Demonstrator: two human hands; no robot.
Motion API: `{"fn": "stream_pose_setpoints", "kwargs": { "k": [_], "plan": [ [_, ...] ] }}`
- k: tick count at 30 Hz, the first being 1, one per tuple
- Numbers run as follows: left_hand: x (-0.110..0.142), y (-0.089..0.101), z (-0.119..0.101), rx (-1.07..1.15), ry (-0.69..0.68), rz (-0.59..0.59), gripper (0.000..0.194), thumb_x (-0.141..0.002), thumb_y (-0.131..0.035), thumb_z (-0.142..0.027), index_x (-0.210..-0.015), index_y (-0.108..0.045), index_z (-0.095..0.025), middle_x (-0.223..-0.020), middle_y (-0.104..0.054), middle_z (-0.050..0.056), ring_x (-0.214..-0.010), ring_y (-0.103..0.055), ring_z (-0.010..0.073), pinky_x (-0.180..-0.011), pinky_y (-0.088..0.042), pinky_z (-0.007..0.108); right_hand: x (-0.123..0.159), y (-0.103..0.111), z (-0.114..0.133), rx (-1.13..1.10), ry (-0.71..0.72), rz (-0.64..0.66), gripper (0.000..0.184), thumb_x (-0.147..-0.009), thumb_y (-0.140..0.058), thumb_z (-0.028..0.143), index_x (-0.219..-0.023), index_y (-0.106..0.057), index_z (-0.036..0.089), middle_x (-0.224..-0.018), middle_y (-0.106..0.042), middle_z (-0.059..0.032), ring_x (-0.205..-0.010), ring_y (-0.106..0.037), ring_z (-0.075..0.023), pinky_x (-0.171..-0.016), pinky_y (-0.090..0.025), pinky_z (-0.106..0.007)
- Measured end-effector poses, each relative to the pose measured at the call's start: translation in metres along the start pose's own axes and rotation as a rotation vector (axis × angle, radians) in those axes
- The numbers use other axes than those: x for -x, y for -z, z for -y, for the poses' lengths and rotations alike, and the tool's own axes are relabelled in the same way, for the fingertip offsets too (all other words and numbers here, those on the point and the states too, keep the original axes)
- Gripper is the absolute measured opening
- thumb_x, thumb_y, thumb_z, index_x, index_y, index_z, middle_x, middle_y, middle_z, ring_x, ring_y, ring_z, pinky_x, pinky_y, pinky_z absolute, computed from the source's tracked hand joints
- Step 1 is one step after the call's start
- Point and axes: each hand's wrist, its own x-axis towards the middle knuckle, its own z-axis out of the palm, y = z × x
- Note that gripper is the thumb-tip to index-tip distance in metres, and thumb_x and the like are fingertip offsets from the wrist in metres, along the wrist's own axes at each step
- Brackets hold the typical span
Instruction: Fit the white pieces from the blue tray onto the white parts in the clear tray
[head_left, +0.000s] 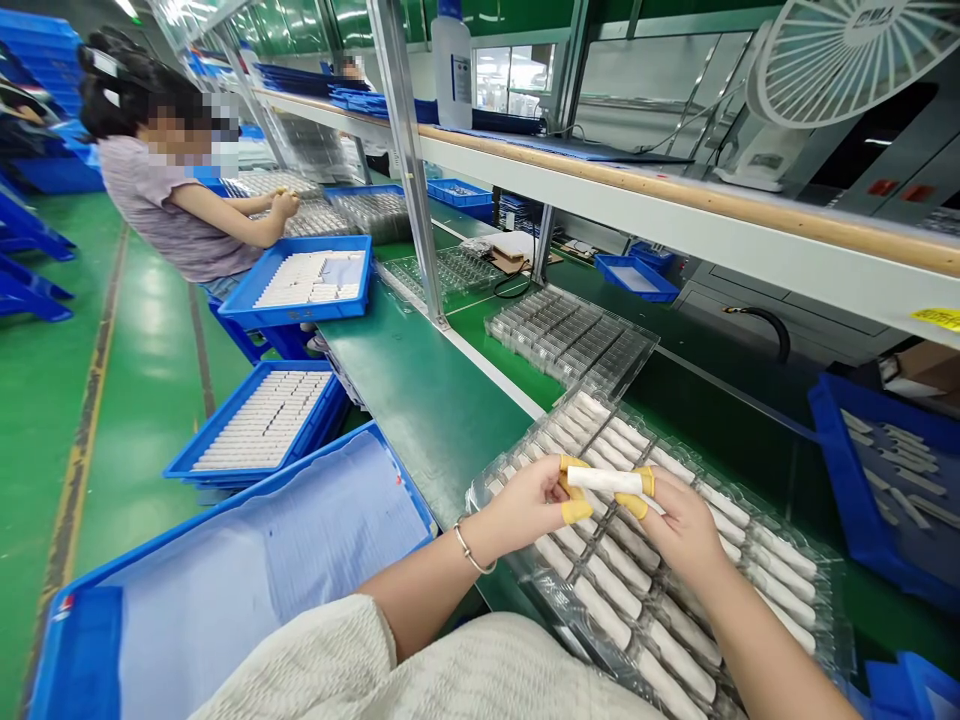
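A short white stick-shaped piece [604, 480] is held level above a clear plastic tray [832, 620]. My right hand [682, 520] pinches its right end between yellow-covered fingertips. At the left end, my left hand [529, 505] has its curled fingers against the piece, with the yellow-covered thumb a little below. Rows of similar white pieces [600, 610] fill many slots of the tray beneath both hands. My right forearm hides part of the tray's right side.
To my left stands a blue bin [225, 540] lined with pale blue sheet. Blue trays of white pieces [262, 420] lie beyond it. More clear trays [570, 335] rest on the green bench. A co-worker [180, 190] sits farther left. A metal post [409, 160] and shelf rise ahead; a blue bin [832, 450] is at right.
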Motion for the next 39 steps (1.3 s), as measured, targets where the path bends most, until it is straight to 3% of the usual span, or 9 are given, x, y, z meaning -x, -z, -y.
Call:
{"fn": "stream_pose_setpoints", "kwargs": {
  "k": [3,8,12,17,24,28,31,36,39],
  "plan": [
    [-0.002,0.002,0.004,0.078,0.014,-0.013,0.028,-0.087,-0.061,-0.041,-0.097,-0.064,-0.016,-0.084,-0.064,0.004,-0.071,-0.056,0.0145,-0.065,-0.047,0.026,0.000,-0.002,-0.003,-0.049,-0.069,0.057,0.019,-0.091,-0.061,0.041,-0.093,-0.071,0.024,-0.081,-0.063,-0.0042,-0.076,-0.061,-0.0204,-0.068,-0.051,-0.033],
    [0.001,0.008,0.003,-0.350,-0.207,-0.068,0.026,-0.091,-0.059,-0.033,-0.110,-0.072,-0.020,-0.089,-0.068,0.006,-0.082,-0.059,0.0182,-0.078,-0.047,0.030,0.000,-0.005,-0.003,-0.172,-0.298,0.068,0.036,-0.086,-0.066,0.049,-0.110,-0.068,0.022,-0.095,-0.070,-0.0067,-0.083,-0.066,-0.0227,-0.074,-0.055,-0.035],
    [0.003,0.007,0.003,-0.377,-0.244,-0.123,0.037,-0.091,-0.059,-0.025,-0.127,-0.064,-0.024,-0.094,-0.070,0.005,-0.084,-0.062,0.0182,-0.079,-0.049,0.029,0.002,-0.001,0.001,-0.024,-0.098,0.005,0.018,-0.090,-0.063,0.036,-0.102,-0.072,0.025,-0.093,-0.069,-0.0053,-0.084,-0.065,-0.0204,-0.072,-0.053,-0.032],
    [0.001,0.008,0.002,-0.410,-0.250,-0.101,0.016,-0.091,-0.061,-0.028,-0.097,-0.073,-0.020,-0.089,-0.071,0.006,-0.082,-0.063,0.0190,-0.076,-0.048,0.029,0.004,0.004,0.005,0.027,0.079,-0.013,0.016,-0.093,-0.060,0.026,-0.103,-0.073,0.027,-0.085,-0.066,-0.0037,-0.076,-0.062,-0.0176,-0.065,-0.050,-0.028],
    [0.002,0.007,0.001,-0.463,-0.269,-0.064,0.017,-0.091,-0.058,-0.021,-0.100,-0.073,-0.020,-0.087,-0.071,0.006,-0.081,-0.063,0.0185,-0.075,-0.049,0.029,0.000,0.001,0.008,-0.262,-0.230,0.132,0.029,-0.095,-0.055,0.046,-0.101,-0.073,0.024,-0.076,-0.066,-0.0024,-0.069,-0.064,-0.0176,-0.061,-0.052,-0.028],
    [0.002,0.005,0.005,-0.321,-0.178,-0.114,0.029,-0.087,-0.060,-0.019,-0.115,-0.069,-0.020,-0.097,-0.072,0.006,-0.083,-0.065,0.0171,-0.078,-0.052,0.028,0.000,0.001,0.009,-0.128,-0.028,0.083,0.019,-0.094,-0.060,0.032,-0.108,-0.073,0.029,-0.091,-0.066,-0.0030,-0.082,-0.064,-0.0173,-0.071,-0.053,-0.028],
    [0.001,0.005,0.007,-0.234,-0.168,-0.120,0.035,-0.087,-0.061,-0.020,-0.122,-0.066,-0.021,-0.100,-0.071,0.005,-0.086,-0.066,0.0166,-0.081,-0.053,0.028,0.002,0.003,0.008,0.005,0.125,0.066,0.030,-0.094,-0.058,0.020,-0.119,-0.069,0.032,-0.097,-0.065,-0.0035,-0.086,-0.062,-0.0169,-0.072,-0.052,-0.028],
    [0.002,0.007,0.006,-0.305,-0.213,-0.134,0.032,-0.087,-0.060,-0.018,-0.118,-0.068,-0.022,-0.095,-0.072,0.004,-0.084,-0.065,0.0167,-0.080,-0.053,0.028,0.004,0.007,0.006,0.182,0.374,0.053,0.045,-0.090,-0.056,0.006,-0.128,-0.065,0.029,-0.101,-0.065,-0.0070,-0.092,-0.059,-0.0217,-0.077,-0.051,-0.035],
    [0.002,0.008,0.006,-0.364,-0.243,-0.145,0.034,-0.087,-0.059,-0.016,-0.119,-0.067,-0.022,-0.094,-0.071,0.004,-0.082,-0.064,0.0165,-0.079,-0.052,0.028,0.006,0.007,0.004,0.242,0.427,0.035,0.046,-0.089,-0.056,0.003,-0.127,-0.066,0.028,-0.103,-0.065,-0.0079,-0.096,-0.059,-0.0231,-0.080,-0.051,-0.037]
  ]
}}
